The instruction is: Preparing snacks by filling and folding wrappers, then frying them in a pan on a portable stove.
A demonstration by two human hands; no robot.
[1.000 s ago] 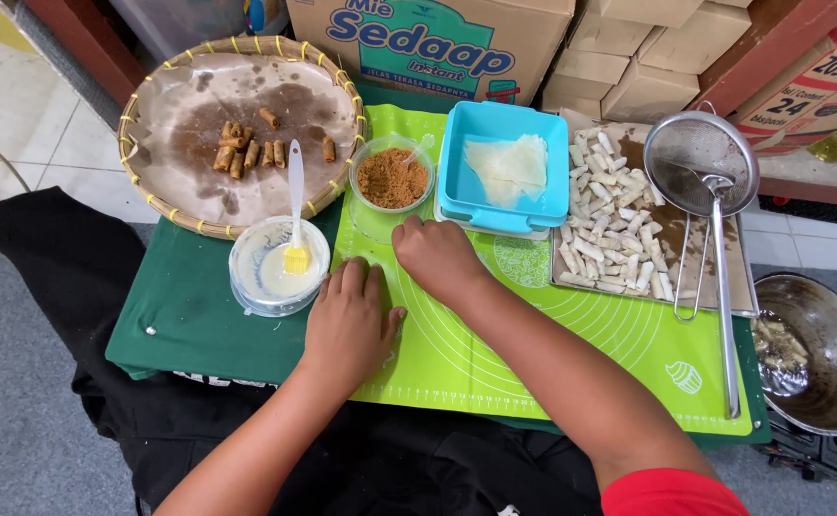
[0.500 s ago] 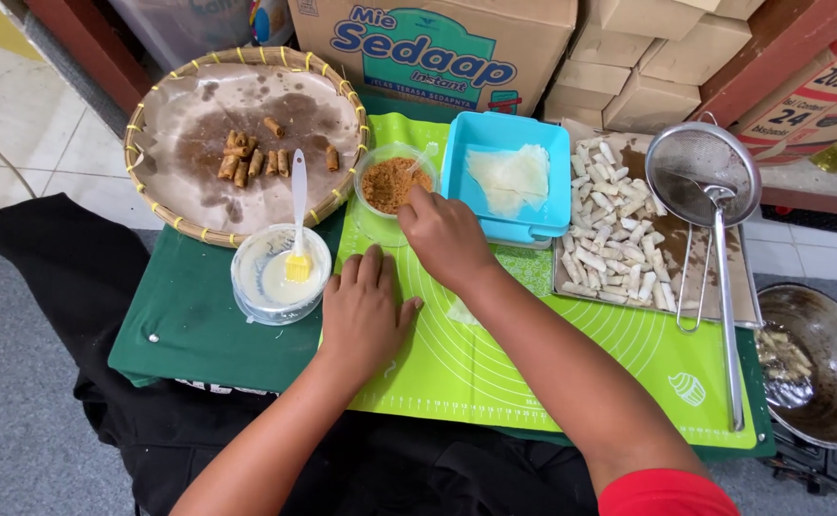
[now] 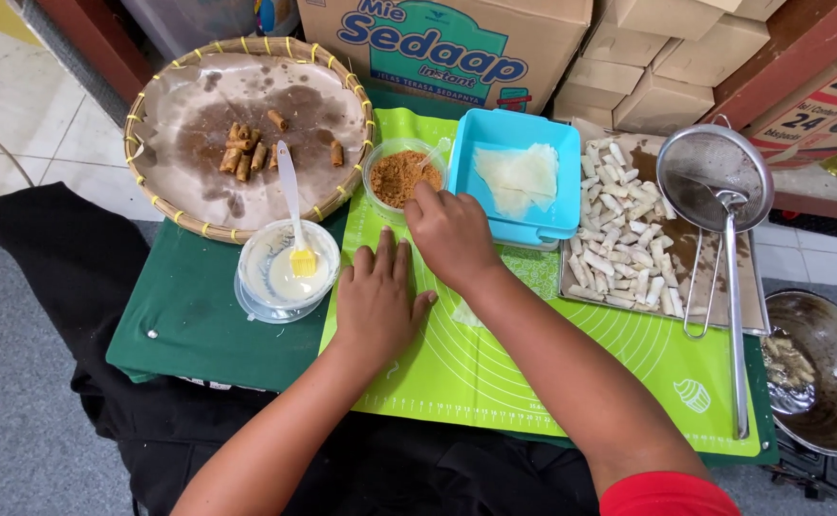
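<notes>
Right hand: the right hand [image 3: 452, 234] reaches up to the bowl of brown filling [image 3: 402, 177], fingers curled at its near rim; whether they pinch anything I cannot tell
Left hand: the left hand [image 3: 377, 301] lies flat and spread on the green mat [image 3: 552, 373], holding nothing
Bowl position: on the mat's far left corner, just beside the blue tub of wrappers [image 3: 524, 182]
Axis: the bowl is round, no long axis; a clear spoon [image 3: 435, 153] leans toward the tub
Risk: the knuckles could tip the light bowl and scatter crumbs
Further out: glaze bowl with brush [image 3: 288, 268], woven tray [image 3: 246, 129], tray of raw rolls [image 3: 629, 239], strainer [image 3: 719, 191]
</notes>
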